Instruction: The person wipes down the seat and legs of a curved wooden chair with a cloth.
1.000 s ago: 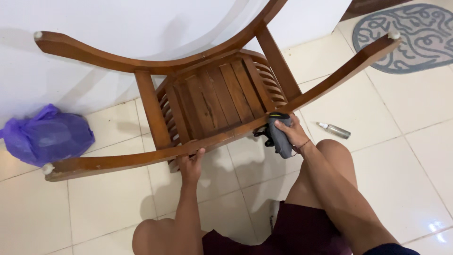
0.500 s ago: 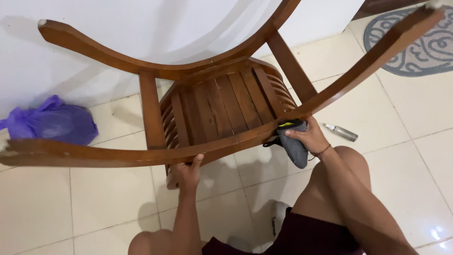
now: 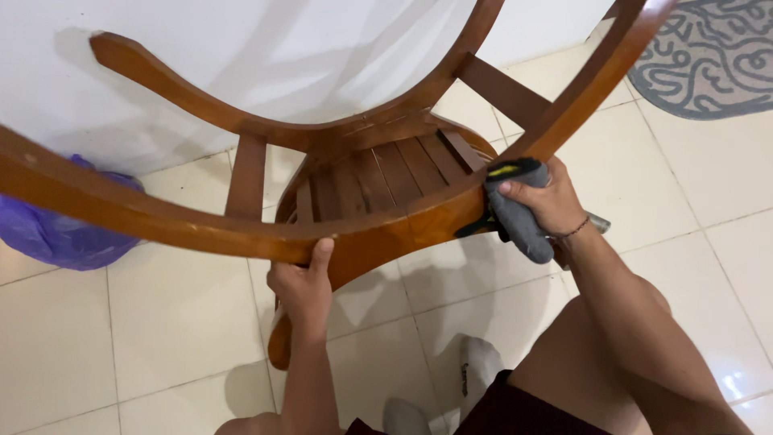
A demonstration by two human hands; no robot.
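A brown wooden chair [image 3: 378, 173] with curved rails and a slatted seat is tipped up off the tiled floor, its near rail [image 3: 161, 216] sweeping across the view. My left hand [image 3: 304, 283] grips that near rail from below at its middle. My right hand [image 3: 541, 201] holds a grey cloth [image 3: 515, 216] with a yellow tag and presses it against the rail's right part, where the rail rises toward the top right corner.
A purple plastic bag [image 3: 48, 234] lies on the floor by the white wall at the left. A grey patterned rug [image 3: 708, 56] is at the top right. A small spray bottle's end [image 3: 598, 222] peeks out behind my right wrist. My bare knees and a white sock [image 3: 477, 362] are below.
The chair has been lifted and tilted toward me, so the near rail now looms larger and higher. Both hands rose with it; the cloth stays on the rail. The spray bottle is now mostly hidden.
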